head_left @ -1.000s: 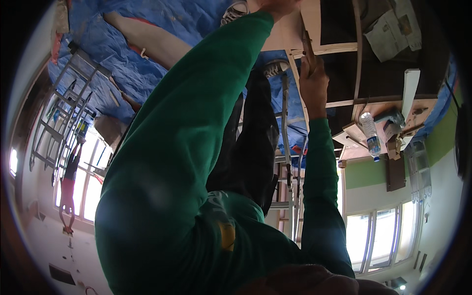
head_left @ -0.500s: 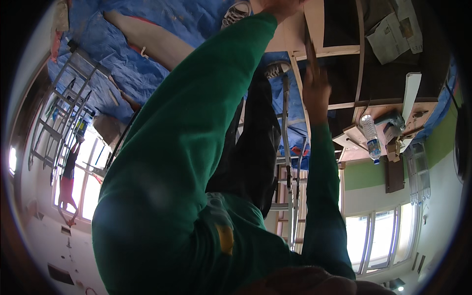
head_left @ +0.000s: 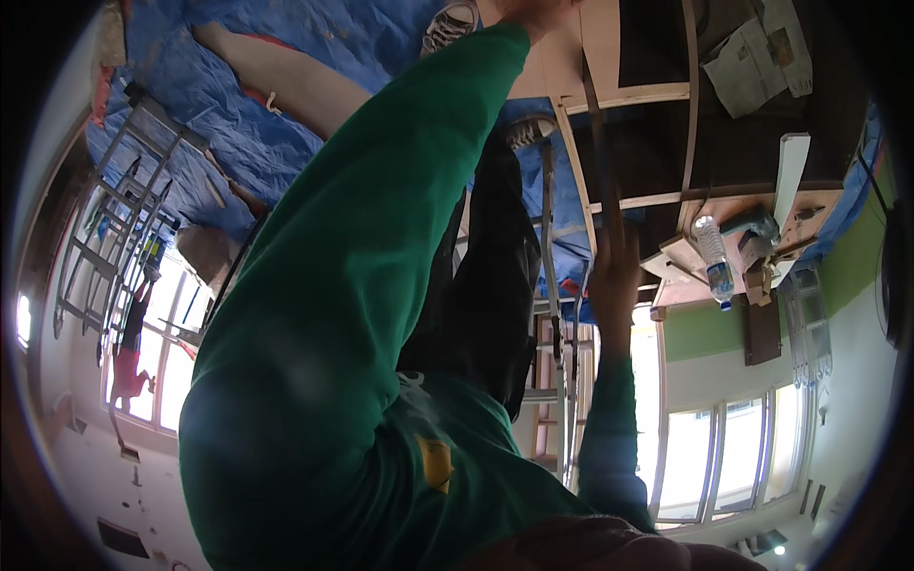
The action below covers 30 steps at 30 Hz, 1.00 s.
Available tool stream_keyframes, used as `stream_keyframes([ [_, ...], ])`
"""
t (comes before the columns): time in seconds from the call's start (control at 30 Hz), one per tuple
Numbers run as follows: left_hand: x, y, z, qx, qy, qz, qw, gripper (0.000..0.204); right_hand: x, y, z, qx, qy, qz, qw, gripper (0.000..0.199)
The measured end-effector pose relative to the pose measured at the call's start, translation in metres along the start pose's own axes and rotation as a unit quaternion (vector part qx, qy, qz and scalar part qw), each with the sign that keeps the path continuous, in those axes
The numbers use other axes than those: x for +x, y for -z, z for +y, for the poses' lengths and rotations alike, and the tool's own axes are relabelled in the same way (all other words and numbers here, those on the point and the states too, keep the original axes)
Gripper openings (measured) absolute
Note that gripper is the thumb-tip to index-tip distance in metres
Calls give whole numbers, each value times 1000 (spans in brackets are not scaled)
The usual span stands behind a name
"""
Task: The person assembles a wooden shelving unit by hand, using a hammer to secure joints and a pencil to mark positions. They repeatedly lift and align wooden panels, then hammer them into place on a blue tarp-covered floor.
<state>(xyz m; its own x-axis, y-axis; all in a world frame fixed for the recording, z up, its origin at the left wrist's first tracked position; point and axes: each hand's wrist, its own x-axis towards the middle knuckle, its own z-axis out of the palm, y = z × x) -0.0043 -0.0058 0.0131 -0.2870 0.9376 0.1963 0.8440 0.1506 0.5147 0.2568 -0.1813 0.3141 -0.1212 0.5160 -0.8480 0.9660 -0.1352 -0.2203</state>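
We have our right hand [head_left: 614, 276] pinching the near end of a long thin dark strip [head_left: 598, 143] lying along the wooden frame [head_left: 624, 97]; it looks light and whippy, best held mid-length, while our left hand [head_left: 533, 11], its grip unclear, presses the pale panel [head_left: 557, 62].

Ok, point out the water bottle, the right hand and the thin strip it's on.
water bottle [head_left: 713, 255], head view, middle of clear body.
right hand [head_left: 615, 276], head view, back of hand.
thin strip [head_left: 594, 124], head view, mid-length.

You are working in a room under renovation: a blue tarp [head_left: 286, 67] is covering the floor, with a ladder [head_left: 124, 200] at left and wood framing [head_left: 628, 95] far right.
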Motion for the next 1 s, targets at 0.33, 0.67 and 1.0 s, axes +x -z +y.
stream_keyframes([
  [0.33, -3, -8, 10, -20, 2, -34, 999, 85, -36, -5, -13, 114, 7, 88, 990, 44],
  [0.67, 9, -4, 25, -11, -20, -15, 1000, 85, 130, -39, -8, 126, 84, 185, 971, 28],
  [1.0, -1, 2, 6, -5, -6, -6, 1000, 86, -114, 18, -4, 30, -41, 21, 998, 43],
])
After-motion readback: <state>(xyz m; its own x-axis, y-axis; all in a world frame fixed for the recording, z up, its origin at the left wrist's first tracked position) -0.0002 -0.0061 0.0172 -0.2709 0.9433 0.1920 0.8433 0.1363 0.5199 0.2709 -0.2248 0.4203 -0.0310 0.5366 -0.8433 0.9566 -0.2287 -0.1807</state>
